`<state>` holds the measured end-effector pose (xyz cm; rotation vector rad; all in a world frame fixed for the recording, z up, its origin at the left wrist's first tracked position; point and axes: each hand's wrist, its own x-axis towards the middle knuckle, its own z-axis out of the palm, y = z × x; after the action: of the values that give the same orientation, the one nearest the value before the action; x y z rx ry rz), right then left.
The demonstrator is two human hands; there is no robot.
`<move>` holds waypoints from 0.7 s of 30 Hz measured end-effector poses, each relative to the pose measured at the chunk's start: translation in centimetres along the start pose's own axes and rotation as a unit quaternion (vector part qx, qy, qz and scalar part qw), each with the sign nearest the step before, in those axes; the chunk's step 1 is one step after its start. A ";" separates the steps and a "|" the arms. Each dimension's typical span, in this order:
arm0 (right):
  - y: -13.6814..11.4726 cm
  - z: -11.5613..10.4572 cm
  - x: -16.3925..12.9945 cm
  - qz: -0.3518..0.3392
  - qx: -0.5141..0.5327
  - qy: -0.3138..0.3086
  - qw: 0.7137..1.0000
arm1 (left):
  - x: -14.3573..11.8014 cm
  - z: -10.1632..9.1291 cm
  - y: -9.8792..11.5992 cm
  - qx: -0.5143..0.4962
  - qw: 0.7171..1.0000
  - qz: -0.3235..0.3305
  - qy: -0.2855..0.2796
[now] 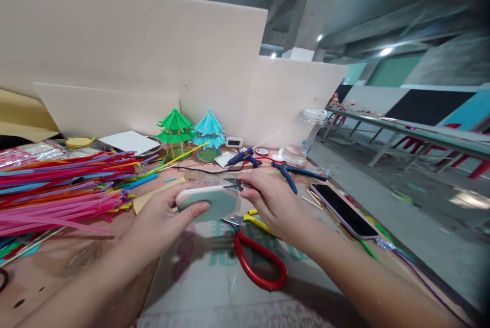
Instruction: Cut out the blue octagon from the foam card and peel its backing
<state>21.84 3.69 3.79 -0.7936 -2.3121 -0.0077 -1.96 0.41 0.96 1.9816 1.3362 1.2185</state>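
Note:
My left hand (161, 221) grips a pale green and white flat block (209, 201) just above the cardboard-covered table (199, 277). My right hand (270, 205) pinches a small dark metal piece (234, 183) at the block's far right corner; what that piece is cannot be told. Red-handled scissors (260, 261) lie on the table right under both hands. A thin brownish strip (202, 175) lies just beyond the block.
A heap of coloured straws (61, 185) fills the left side. Green (175, 129) and blue (209, 131) straw trees stand at the back by white boards (133, 52). A blue glue gun (243, 157), blue pliers (293, 171), a phone (348, 210) and a plastic bottle (304, 136) lie right.

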 end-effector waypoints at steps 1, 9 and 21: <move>0.0 -0.1 0.0 -0.001 0.002 -0.010 1.000 | 0.0 0.0 0.0 0.006 1.000 0.004 0.002; 0.1 -0.6 -0.1 -0.017 -0.011 -0.034 0.999 | -0.1 -0.5 0.0 0.038 0.999 0.017 -0.003; -0.2 -1.0 -0.1 -0.004 -0.025 -0.049 0.998 | -0.3 -0.6 -0.2 0.109 0.993 0.021 0.033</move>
<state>22.36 3.23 4.53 -0.8265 -2.4166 -0.0294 -2.66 0.18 0.97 2.1438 1.5263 1.2113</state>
